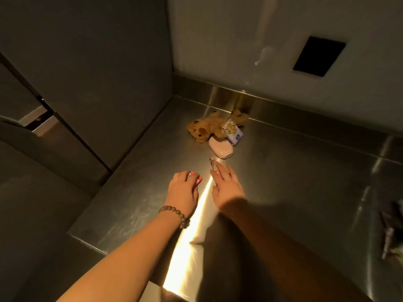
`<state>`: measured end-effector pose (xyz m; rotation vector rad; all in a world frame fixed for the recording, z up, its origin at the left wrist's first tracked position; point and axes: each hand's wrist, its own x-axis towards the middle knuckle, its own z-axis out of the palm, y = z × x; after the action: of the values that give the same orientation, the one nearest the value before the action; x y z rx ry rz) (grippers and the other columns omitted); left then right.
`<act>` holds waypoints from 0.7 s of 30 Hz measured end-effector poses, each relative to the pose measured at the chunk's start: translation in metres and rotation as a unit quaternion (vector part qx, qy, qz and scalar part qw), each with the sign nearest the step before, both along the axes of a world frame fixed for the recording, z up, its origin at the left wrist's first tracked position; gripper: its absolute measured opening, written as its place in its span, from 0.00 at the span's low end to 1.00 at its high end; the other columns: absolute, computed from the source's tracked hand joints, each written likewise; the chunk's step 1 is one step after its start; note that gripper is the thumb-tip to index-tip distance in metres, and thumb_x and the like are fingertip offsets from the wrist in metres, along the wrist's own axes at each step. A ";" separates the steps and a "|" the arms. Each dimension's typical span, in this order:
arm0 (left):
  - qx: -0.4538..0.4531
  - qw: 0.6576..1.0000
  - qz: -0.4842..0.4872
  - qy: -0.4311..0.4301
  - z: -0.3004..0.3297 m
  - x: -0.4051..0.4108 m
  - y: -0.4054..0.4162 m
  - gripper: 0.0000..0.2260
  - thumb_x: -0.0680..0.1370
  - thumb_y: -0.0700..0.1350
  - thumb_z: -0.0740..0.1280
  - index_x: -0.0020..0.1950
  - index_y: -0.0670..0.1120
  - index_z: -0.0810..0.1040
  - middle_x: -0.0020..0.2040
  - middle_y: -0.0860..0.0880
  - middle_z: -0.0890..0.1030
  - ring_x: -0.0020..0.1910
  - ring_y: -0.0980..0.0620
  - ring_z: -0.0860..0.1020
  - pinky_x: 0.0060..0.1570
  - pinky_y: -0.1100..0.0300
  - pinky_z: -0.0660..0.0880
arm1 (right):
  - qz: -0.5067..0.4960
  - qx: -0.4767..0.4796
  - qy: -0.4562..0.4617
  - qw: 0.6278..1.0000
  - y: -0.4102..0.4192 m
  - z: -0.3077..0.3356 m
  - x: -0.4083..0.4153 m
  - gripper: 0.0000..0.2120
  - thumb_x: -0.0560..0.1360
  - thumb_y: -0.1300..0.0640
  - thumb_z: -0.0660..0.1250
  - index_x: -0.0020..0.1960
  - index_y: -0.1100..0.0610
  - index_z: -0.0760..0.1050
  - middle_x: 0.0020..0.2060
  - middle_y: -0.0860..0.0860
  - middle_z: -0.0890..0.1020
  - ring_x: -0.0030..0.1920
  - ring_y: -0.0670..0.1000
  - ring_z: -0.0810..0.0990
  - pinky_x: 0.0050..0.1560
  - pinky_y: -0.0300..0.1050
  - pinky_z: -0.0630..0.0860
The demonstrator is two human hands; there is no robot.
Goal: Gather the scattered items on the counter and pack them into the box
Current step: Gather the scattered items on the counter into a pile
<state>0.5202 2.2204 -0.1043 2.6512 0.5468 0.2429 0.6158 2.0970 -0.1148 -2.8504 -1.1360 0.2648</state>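
Observation:
On the steel counter (283, 182), a tan plush dog (201, 129) lies near the back wall. A printed tissue packet (234, 131) and a pale rounded case (220, 148) touch it. Nearer to me lies a small patterned tube (213, 165). The straight fingers of my right hand (227, 188) touch the tube's near end. My left hand (183, 188), with a bead bracelet on the wrist, is curled over a small red item (197, 179) that is mostly hidden. No box is in view.
A dark cabinet side (98, 73) stands along the counter's left edge, and a pale wall with a black rectangular opening (319, 56) rises behind it. A grey object (390, 232) lies at the far right. A bright streak of light runs between my arms.

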 end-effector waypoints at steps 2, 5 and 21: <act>-0.012 0.999 -0.039 -0.006 0.000 0.005 -0.017 0.15 0.79 0.47 0.58 0.65 0.49 0.72 0.63 0.48 0.73 0.62 0.48 0.67 0.63 0.57 0.63 | -0.051 0.033 0.035 0.997 -0.022 0.003 -0.010 0.26 0.81 0.51 0.51 0.77 0.50 0.50 0.78 0.47 0.48 0.77 0.52 0.43 0.73 0.45 0.41; -0.020 0.993 -0.112 -0.020 0.000 0.019 -0.048 0.15 0.78 0.44 0.61 0.64 0.47 0.73 0.62 0.46 0.74 0.62 0.47 0.68 0.62 0.56 0.63 | -0.151 0.105 0.055 0.981 -0.061 0.005 -0.025 0.25 0.80 0.56 0.54 0.76 0.49 0.56 0.77 0.45 0.53 0.77 0.52 0.47 0.74 0.48 0.50; -0.045 0.939 -0.342 -0.009 0.000 0.067 -0.289 0.16 0.77 0.44 0.61 0.64 0.47 0.74 0.62 0.46 0.74 0.61 0.46 0.68 0.61 0.57 0.63 | -0.311 0.016 -0.039 0.949 -0.335 0.015 -0.050 0.25 0.79 0.55 0.52 0.76 0.54 0.58 0.77 0.52 0.56 0.76 0.57 0.51 0.76 0.54 0.47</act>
<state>0.5869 1.9310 -0.1041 2.5630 -0.3748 0.0257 0.5656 1.7623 -0.0993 -3.0205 -0.1963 0.0892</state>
